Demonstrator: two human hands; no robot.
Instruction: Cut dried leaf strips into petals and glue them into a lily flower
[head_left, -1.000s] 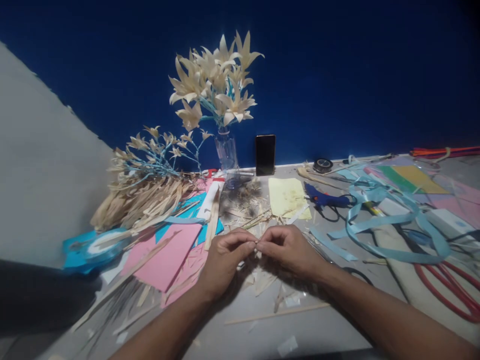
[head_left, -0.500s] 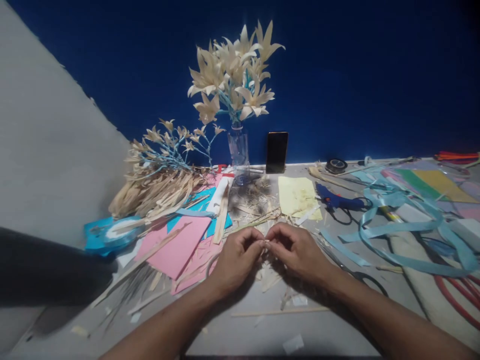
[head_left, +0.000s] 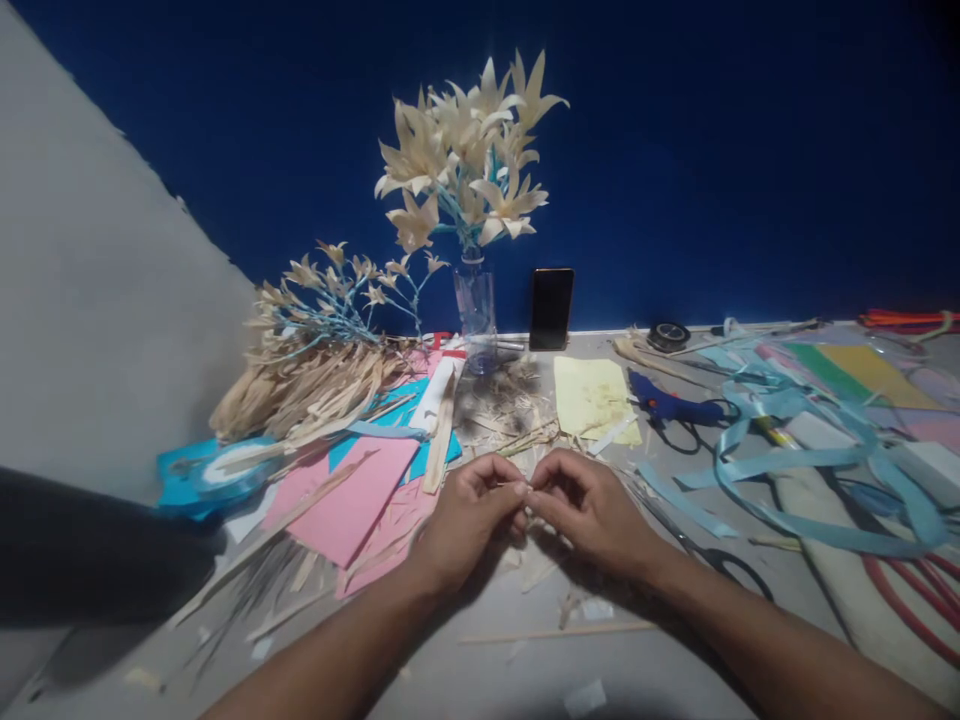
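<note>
My left hand [head_left: 472, 515] and my right hand [head_left: 589, 505] meet fingertip to fingertip over the middle of the table. Both are closed in a pinch, and whatever lies between the thumbs and forefingers is too small to make out. Pale dry husk scraps [head_left: 536, 570] lie on the table beneath them. Just beyond the hands are thin plant strips [head_left: 532, 437] and a yellow paper sheet [head_left: 596, 400]. A pair of scissors [head_left: 724, 560] rests beside my right wrist, partly behind the forearm. Pink paper [head_left: 360, 500] is close to my left hand.
A clear bottle [head_left: 475, 315] holds cream husk flowers [head_left: 465, 150] before the blue wall. Small flowers [head_left: 330, 290] lie over a husk bundle [head_left: 300, 385] at left. A phone [head_left: 551, 310] leans upright; a blue glue gun [head_left: 675, 400] and light blue ribbon [head_left: 802, 455] lie at right.
My hands stay together in a pinch, with the left fingers slightly shifted and more of the lower fingers showing. The view has moved a little; the things on the table look unmoved.
</note>
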